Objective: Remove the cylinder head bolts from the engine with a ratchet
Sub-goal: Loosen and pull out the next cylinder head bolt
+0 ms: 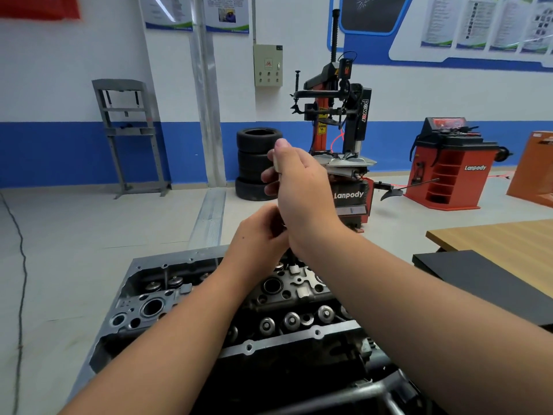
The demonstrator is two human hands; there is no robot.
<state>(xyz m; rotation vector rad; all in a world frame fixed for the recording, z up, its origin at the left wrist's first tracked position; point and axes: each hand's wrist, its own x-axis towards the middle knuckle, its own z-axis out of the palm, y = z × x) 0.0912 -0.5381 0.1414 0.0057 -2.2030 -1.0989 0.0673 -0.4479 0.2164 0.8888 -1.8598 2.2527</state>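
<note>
The right hand is raised above the engine, fingers curled round a pale handle that shows between thumb and fingers; that should be the ratchet, though most of it is hidden in the fist. Just below, at seven o'clock from it, the left hand is closed too, its fingers tucked against the right wrist around something I cannot make out. Both forearms reach in from six o'clock. Under them lies the cylinder head, valve springs and bores open to view; which bolts are out I cannot tell. Beyond, at twelve o'clock, stands a tyre changer, with stacked tyres at eleven, a red balancer at two and a bench at three.
</note>
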